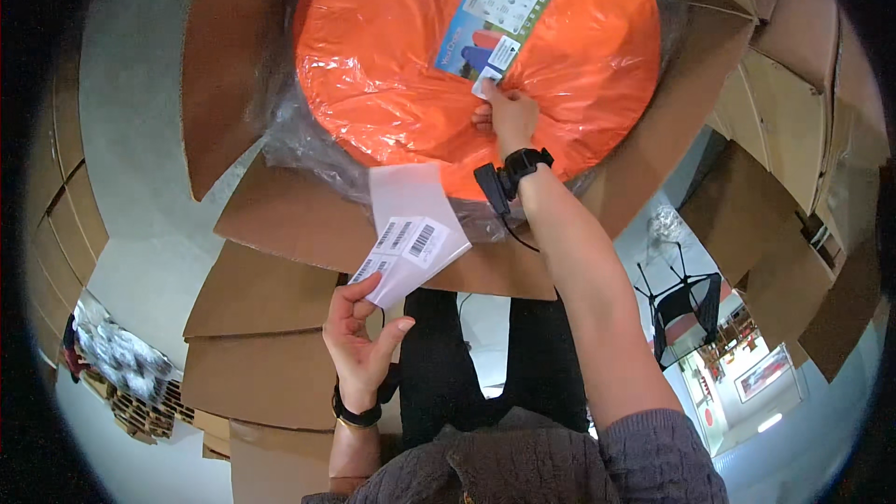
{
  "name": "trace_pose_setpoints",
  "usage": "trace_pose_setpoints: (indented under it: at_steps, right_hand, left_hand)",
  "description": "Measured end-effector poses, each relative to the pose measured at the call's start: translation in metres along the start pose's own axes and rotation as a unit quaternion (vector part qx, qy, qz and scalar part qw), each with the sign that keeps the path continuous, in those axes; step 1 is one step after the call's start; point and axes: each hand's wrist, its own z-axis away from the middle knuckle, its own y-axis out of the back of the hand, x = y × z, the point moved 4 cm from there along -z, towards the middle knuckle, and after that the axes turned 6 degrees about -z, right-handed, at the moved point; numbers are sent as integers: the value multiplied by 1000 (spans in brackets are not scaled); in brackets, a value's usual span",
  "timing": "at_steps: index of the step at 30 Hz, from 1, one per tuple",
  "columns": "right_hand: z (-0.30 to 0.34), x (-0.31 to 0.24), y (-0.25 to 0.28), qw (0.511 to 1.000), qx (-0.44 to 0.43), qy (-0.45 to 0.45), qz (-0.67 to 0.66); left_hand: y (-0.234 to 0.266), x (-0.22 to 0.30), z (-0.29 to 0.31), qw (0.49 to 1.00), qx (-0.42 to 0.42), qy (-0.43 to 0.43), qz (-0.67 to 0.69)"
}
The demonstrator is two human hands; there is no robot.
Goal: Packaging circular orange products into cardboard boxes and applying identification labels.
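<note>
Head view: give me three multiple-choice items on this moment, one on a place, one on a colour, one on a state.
1. Where is the right hand?
A. On the orange item, at a small sticker
B. On the floor
C. On the label sheet

2. What colour is the plastic-wrapped round item in the box?
A. Blue
B. Orange
C. Green

3. How is the label sheet held?
A. Lying loose on cardboard
B. Pinched by its lower edge in the left hand
C. Folded shut

Answers: 1 A, the fingers press the sticker under the printed card. 2 B, orange shows through the wrap. 3 B, thumb and fingers grip the sheet's edge.
</note>
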Motion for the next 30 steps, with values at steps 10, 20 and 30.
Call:
trace_pose_setpoints:
  at_steps: [10, 20, 30]
  right_hand:
    - [100, 137, 43, 937, -98, -226, -248]
    - [94, 158, -4, 902, -2, -233, -363]
    - [183, 39, 16, 865, -125, -202, -441]
  left_hand:
    - [54, 39, 20, 992, 118, -43, -8]
    - [56, 52, 26, 986, 131, -82, -61]
    - [93, 86, 68, 972, 182, -120, -90]
